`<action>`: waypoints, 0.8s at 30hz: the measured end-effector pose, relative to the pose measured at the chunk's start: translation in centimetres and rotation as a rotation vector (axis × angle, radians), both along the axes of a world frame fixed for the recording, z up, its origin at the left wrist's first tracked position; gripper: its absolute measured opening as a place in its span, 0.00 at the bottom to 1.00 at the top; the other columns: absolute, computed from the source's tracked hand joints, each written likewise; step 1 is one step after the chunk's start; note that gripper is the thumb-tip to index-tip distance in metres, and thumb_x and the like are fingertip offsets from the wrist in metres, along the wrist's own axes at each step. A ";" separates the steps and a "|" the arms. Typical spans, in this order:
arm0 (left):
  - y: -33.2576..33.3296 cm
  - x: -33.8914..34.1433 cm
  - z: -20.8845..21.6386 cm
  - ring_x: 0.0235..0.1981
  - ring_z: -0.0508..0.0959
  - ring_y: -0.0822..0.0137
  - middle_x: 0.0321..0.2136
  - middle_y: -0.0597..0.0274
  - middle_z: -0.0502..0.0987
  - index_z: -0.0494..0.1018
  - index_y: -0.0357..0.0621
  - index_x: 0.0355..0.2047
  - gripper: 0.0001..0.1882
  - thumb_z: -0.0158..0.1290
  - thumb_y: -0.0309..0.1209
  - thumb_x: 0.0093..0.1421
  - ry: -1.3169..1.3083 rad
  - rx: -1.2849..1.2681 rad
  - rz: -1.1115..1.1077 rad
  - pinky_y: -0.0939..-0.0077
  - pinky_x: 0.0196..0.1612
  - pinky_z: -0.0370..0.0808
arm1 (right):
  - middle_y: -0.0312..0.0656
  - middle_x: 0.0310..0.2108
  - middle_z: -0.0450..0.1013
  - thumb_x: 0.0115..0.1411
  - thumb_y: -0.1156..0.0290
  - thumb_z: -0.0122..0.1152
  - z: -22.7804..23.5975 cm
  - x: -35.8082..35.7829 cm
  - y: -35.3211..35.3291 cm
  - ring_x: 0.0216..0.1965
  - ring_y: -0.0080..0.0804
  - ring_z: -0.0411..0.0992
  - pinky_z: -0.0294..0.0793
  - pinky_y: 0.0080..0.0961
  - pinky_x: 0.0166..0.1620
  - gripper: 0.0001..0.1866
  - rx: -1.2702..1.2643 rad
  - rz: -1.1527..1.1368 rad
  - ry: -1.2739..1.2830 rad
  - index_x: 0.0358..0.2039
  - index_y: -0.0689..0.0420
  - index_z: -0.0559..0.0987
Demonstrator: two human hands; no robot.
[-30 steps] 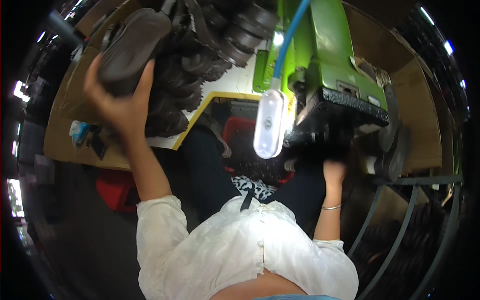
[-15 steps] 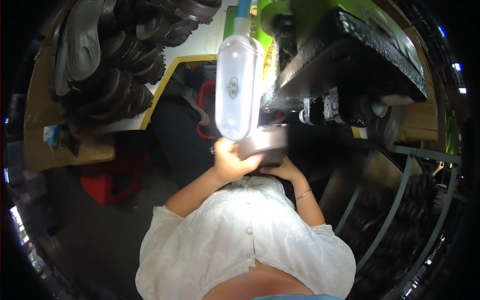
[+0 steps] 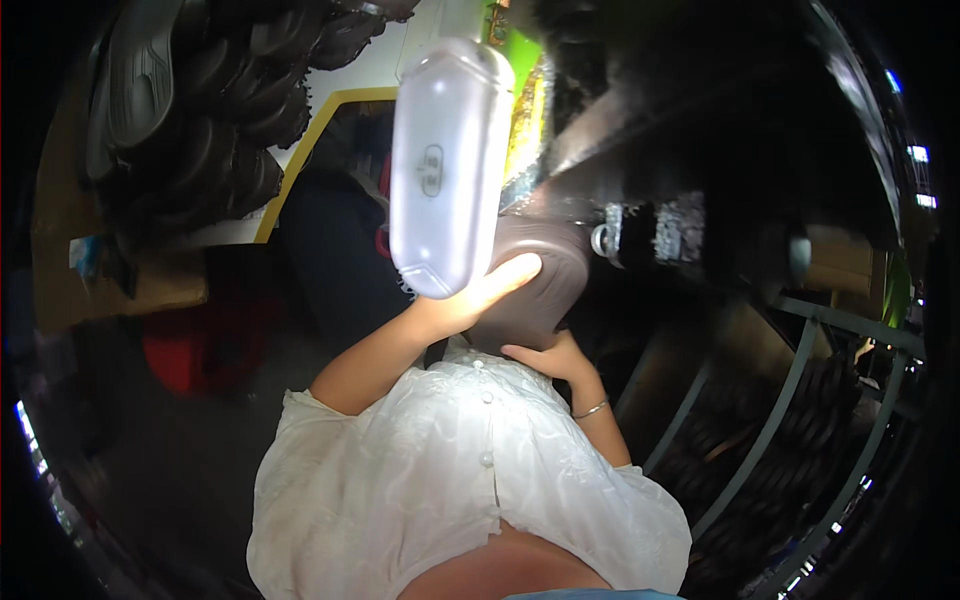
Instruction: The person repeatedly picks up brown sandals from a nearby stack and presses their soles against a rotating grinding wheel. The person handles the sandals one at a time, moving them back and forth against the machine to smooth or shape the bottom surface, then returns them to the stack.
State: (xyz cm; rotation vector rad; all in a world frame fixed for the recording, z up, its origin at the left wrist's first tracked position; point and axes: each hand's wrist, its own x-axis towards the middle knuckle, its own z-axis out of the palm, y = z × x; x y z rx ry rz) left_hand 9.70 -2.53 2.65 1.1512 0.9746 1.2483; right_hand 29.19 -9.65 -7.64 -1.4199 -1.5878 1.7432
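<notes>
Between my two hands is a dark brown shoe sole [image 3: 550, 275], its broad face turned up and its far end close to the machine's lit working area. My left hand [image 3: 470, 303] is closed on the sole's left side, with the thumb lying across its face; its other fingers are hidden. At the near end, my right hand [image 3: 552, 358] grips the sole from the right and below, its fingers partly out of sight. A whitish translucent oblong lamp [image 3: 445, 170] hangs in front of the sole and covers part of my left hand.
Several dark soles [image 3: 200, 110] lie piled on a white, yellow-edged table [image 3: 325, 125] at the far left. A dark machine [image 3: 680, 130] fills the far right. A red stool [image 3: 195, 345] stands at lower left, a metal rack [image 3: 770, 440] holding soles at lower right.
The sole has turned from edge-on to showing its broad face, and reaches farther toward the machine. My left thumb has moved onto that face. The view has shifted, and the machine's side looks darker.
</notes>
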 end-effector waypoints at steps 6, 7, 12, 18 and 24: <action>-1.2 -1.6 -3.2 0.37 0.73 0.73 0.35 0.62 0.74 0.68 0.35 0.44 0.19 0.54 0.32 0.54 -0.130 -0.124 -0.092 0.78 0.43 0.70 | 0.34 0.29 0.73 0.38 0.76 0.71 6.1 9.6 3.1 0.31 0.18 0.68 0.69 0.17 0.36 0.17 0.124 -0.023 -0.144 0.31 0.64 0.77; -1.0 -1.6 -3.3 0.36 0.73 0.74 0.35 0.62 0.74 0.68 0.36 0.44 0.19 0.54 0.32 0.54 -0.149 -0.111 -0.101 0.78 0.43 0.70 | 0.36 0.30 0.73 0.36 0.77 0.71 6.2 11.7 3.3 0.32 0.20 0.69 0.70 0.19 0.36 0.20 0.184 -0.186 -0.048 0.33 0.62 0.76; -1.0 -0.4 -1.7 0.34 0.74 0.76 0.32 0.63 0.76 0.72 0.36 0.36 0.12 0.58 0.22 0.49 -0.201 -0.180 -0.090 0.81 0.38 0.70 | 0.45 0.39 0.70 0.44 0.71 0.62 8.1 14.8 7.5 0.38 0.34 0.71 0.70 0.29 0.44 0.29 0.690 -0.706 0.403 0.48 0.65 0.66; -1.6 -1.9 -1.5 0.36 0.73 0.76 0.34 0.61 0.75 0.70 0.34 0.40 0.16 0.57 0.26 0.51 -0.119 -0.201 -0.009 0.79 0.42 0.69 | 0.50 0.43 0.69 0.53 0.67 0.53 10.8 8.3 11.8 0.43 0.41 0.70 0.71 0.35 0.47 0.21 0.688 -0.959 0.672 0.45 0.67 0.69; -2.6 -4.6 -2.7 0.36 0.73 0.74 0.36 0.59 0.74 0.67 0.32 0.43 0.19 0.56 0.29 0.53 -0.192 -0.099 0.113 0.78 0.41 0.70 | 0.52 0.49 0.63 0.56 0.63 0.45 9.0 5.3 11.0 0.47 0.42 0.65 0.64 0.35 0.51 0.25 0.563 -1.046 0.729 0.50 0.66 0.64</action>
